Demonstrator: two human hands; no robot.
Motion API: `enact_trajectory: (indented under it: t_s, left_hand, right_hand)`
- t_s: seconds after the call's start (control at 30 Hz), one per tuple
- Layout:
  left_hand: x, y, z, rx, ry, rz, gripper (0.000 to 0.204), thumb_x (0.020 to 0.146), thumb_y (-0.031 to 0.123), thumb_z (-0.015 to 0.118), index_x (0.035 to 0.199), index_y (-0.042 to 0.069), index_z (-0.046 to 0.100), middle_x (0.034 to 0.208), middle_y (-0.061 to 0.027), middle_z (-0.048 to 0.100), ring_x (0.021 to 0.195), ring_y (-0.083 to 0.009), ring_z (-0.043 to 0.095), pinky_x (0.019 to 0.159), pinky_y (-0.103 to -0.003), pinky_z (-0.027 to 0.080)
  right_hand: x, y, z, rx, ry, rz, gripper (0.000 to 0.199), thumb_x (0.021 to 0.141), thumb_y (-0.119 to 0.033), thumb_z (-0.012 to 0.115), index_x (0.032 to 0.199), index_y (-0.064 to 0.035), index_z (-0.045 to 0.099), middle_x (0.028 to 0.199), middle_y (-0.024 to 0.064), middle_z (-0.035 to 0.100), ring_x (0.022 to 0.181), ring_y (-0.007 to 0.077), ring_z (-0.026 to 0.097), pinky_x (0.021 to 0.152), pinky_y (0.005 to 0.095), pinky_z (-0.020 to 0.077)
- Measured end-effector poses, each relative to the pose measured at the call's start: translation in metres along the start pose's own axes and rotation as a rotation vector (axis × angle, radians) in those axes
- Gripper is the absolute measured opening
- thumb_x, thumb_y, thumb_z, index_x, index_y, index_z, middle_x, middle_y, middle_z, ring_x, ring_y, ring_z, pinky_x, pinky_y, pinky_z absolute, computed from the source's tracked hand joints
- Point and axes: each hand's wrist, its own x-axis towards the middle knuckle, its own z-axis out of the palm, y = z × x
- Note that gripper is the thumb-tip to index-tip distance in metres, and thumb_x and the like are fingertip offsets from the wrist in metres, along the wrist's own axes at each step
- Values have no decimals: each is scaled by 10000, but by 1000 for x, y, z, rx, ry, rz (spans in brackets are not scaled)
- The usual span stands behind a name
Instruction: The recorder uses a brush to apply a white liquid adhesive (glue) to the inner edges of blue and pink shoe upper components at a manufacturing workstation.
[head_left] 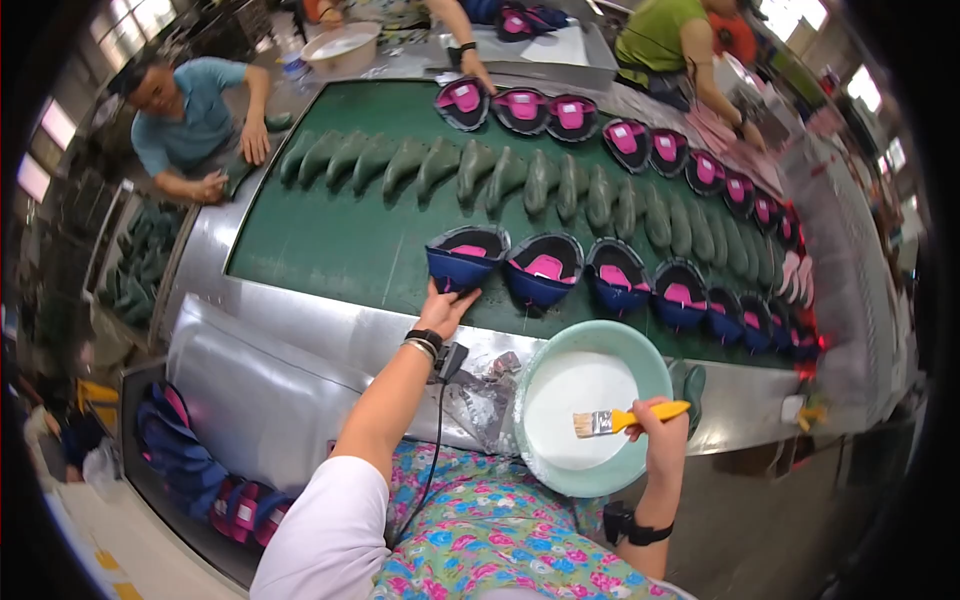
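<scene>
The left hand [445, 308] reaches over the metal rim onto the green conveyor belt [330, 240] and pinches the near edge of a blue shoe upper [465, 262] with a pink lining, the first of a row lying on the belt just beyond the glue basin [590, 405]. The upper looks light and floppy, a thin fabric shell that would sag if lifted by one corner; the stiffer bound rim nearest the basin seems the best place to take hold. The right hand [662, 425] is closed around the yellow handle of a brush [620, 420], its bristles over the white liquid in the basin.
</scene>
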Motion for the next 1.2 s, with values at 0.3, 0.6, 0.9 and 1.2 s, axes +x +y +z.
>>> enact_trajectory:
  t_s: [0.3, 0.6, 0.9, 1.2]
  left_hand:
    - [-167, 88, 52, -33, -182, -283, 664, 916, 28, 470, 1438, 44, 60, 1260, -297, 443, 1131, -376, 516, 959, -417, 458]
    - [-464, 266, -36, 949, 561, 631, 406, 893, 138, 556, 1264, 10, 453, 1135, -119, 585, 957, -172, 592, 816, -300, 490]
    - [-558, 269, -179, 2736, 1441, -19, 827, 755, 42, 587, 1448, 299, 218, 1498, -110, 222, 1362, -268, 259, 1058, -505, 279]
    - [-492, 329, -187, 3098, 827, -29, 814, 733, 53, 562, 1436, 320, 249, 1511, -60, 205, 1396, -266, 175, 1106, -549, 133]
  right_hand:
    - [-4, -12, 23, -177, 32, -182, 222, 885, -171, 553, 769, 17, 580, 726, 68, 562, 649, 133, 538, 569, 233, 419]
    - [-9, -28, 55, 36, -310, -186, 348, 975, -292, 465, 726, -53, 424, 847, 76, 546, 659, 99, 442, 648, 235, 376]
    - [-41, -36, 79, -27, -259, -224, 351, 969, -323, 475, 728, -73, 424, 757, 46, 528, 570, 65, 424, 494, 189, 328]
    - [-61, -49, 105, -153, -184, -271, 360, 960, -334, 491, 707, -85, 435, 737, 33, 540, 549, 41, 405, 465, 177, 305]
